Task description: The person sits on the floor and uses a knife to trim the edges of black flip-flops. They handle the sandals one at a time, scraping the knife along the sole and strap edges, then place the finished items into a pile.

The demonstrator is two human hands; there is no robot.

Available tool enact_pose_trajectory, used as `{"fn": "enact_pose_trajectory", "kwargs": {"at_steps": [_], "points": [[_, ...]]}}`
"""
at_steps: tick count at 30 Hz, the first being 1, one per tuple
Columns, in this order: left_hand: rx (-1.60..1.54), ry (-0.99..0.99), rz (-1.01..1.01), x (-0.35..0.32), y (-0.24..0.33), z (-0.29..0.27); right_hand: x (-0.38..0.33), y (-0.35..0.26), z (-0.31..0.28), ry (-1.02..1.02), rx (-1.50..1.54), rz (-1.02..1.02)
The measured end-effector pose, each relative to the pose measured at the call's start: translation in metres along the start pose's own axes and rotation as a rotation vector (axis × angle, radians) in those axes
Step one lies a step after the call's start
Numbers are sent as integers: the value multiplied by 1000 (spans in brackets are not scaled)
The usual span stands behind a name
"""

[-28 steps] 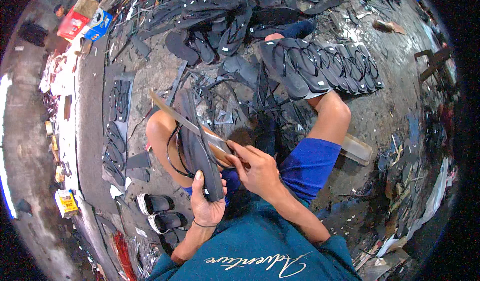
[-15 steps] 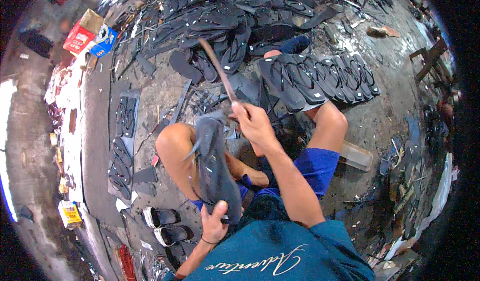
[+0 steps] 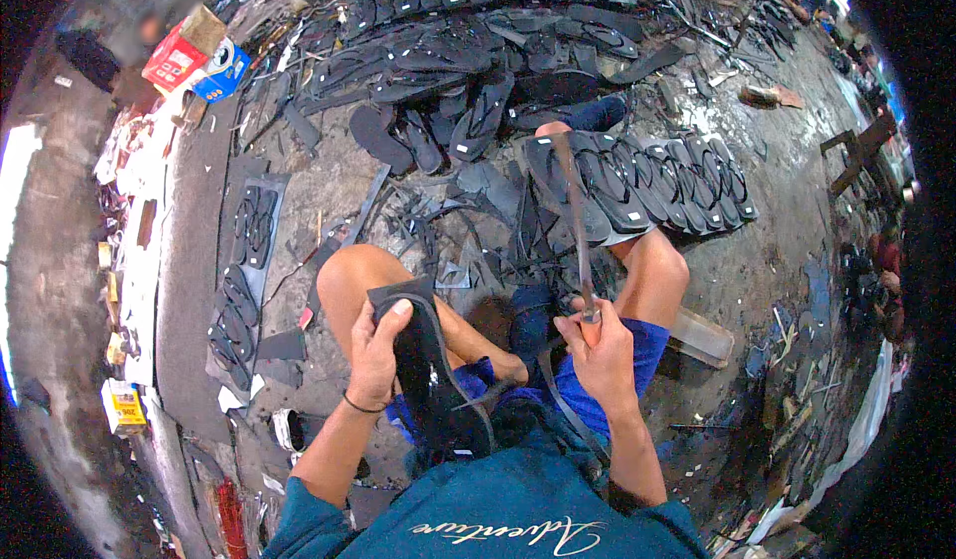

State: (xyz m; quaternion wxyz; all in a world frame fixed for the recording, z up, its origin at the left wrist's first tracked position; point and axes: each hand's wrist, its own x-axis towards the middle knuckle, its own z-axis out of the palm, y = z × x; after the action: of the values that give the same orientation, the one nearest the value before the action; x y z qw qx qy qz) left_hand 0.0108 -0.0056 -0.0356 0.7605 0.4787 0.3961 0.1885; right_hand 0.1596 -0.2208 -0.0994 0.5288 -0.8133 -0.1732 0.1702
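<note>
My left hand point(image 3: 373, 355) is closed on the upper end of a black rubber flip-flop point(image 3: 426, 355), thumb on top. The flip-flop lies tilted over my lap, its lower end against my shirt. My right hand point(image 3: 605, 360) grips a long knife point(image 3: 578, 225) by its orange handle, with the narrow blade pointing up and away. From beside the right fingers a thin dark rubber strip point(image 3: 566, 408) curves down to my lap; whether those fingers pinch it, I cannot tell. The blade is apart from the flip-flop.
Finished flip-flops point(image 3: 637, 186) lie in a row by my right leg. Beyond my feet is a heap of black flip-flops point(image 3: 428, 61). Rubber offcuts point(image 3: 488, 191) litter the floor between. More flip-flops point(image 3: 234, 325) and red and blue boxes point(image 3: 219, 71) are at the left.
My right hand has swung right and nearer with the knife, away from the flip-flop. The left hand now grips the flip-flop's upper end instead of its lower end. A thin strip now hangs by my right hand.
</note>
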Motion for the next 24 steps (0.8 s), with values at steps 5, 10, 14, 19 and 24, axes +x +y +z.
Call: {"fn": "enact_pose_trajectory", "kwargs": {"at_steps": [5,10,14,19,24], "points": [[28,77,54,6,28,-13,-36,-15,-3,31,-152,-377],[217,23,83,-11,43,-19,-72,-28,6,-272,-40,-341],[141,-25,-19,-20,25,-31,-88,-7,2,-318,-22,-357],[117,-224,48,-26,14,-33,-64,-34,-8,-183,-195,-525],[172,-296,75,-30,14,-31,-44,-69,-40,-280,-317,-538]]}}
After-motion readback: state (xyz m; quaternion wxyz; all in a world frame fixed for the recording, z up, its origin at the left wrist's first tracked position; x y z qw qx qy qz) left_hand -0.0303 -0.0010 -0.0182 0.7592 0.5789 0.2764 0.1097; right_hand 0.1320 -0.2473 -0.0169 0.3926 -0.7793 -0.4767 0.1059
